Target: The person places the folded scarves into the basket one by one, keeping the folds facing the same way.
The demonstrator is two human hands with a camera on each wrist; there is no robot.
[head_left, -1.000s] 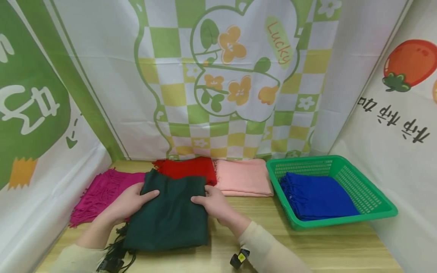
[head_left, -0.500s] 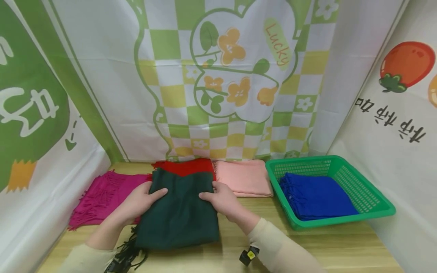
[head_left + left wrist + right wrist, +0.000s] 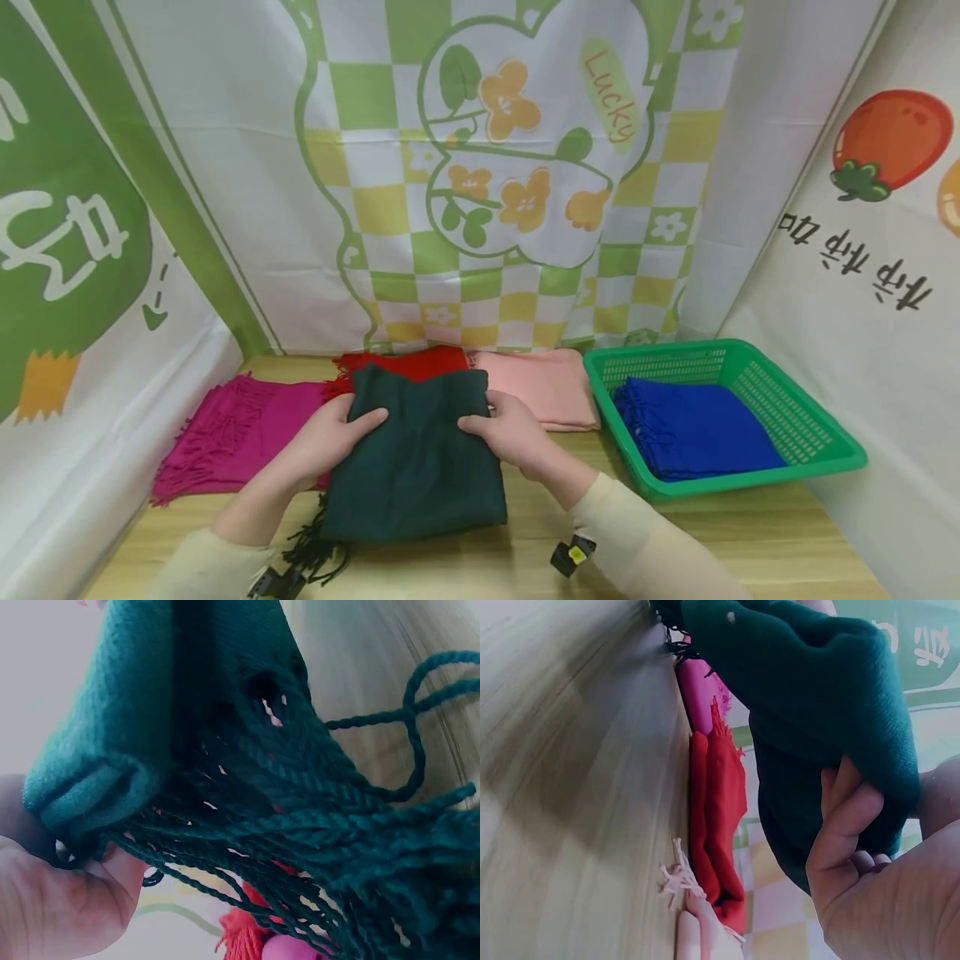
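A folded dark green scarf [image 3: 420, 467] is held up over the table between both hands. My left hand [image 3: 333, 437] grips its left edge, thumb on top. On the opposite edge my right hand [image 3: 517, 433] grips it the same way, and the right wrist view shows fingers [image 3: 847, 825] curled beneath the cloth. Long twisted fringe [image 3: 300, 840] hangs from the scarf's left side. Behind it lies a folded red scarf [image 3: 435, 362], partly covered in the head view. A magenta scarf [image 3: 277, 425] lies left of it, and a pink scarf [image 3: 543, 387] right.
At the right stands a green plastic basket [image 3: 825, 417] with a folded blue scarf [image 3: 697, 433] inside. The wooden table [image 3: 600, 533] is bounded by printed curtains [image 3: 360, 167] at the back and sides.
Both hands have carried the dark green scarf steadily to the right and slightly away. More of the magenta scarf shows now. The basket and the other scarves stay where they were.
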